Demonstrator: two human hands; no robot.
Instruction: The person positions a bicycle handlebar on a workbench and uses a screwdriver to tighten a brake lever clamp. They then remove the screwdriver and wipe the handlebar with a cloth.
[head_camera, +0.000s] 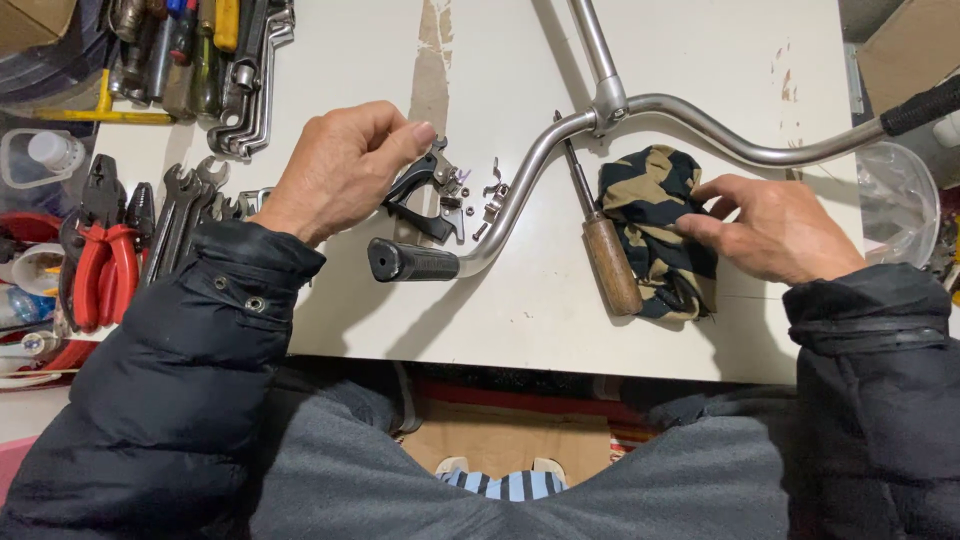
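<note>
The biggest risk here looks to be the loose small parts: a few tiny nuts and clips lie scattered on the white bench just right of the black brake lever, close against the curved metal handlebar. A nudge from a sleeve or a shift of the handlebar could roll them off the near edge and onto the floor, where they would be hard to find. The handlebar itself rests loosely on the bench, its black grip pointing left near the edge, so a pull on the lever could swing it across those parts.

The left hand hangs over the brake lever with its fingers pinched together at the lever's far upper end; they seem to grip a small piece there, though the contact is too small to tell for sure. The lever lies directly below and just right of those fingertips, between the hand and the handlebar.

The right hand rests at the right on a camouflage cloth, fingers bent and pressing into its folds, lightly grasping the fabric. A screwdriver with a wooden handle lies just left of the cloth, touching it; it could roll if the cloth is dragged. Spanners and red pliers sit at the far left.
</note>
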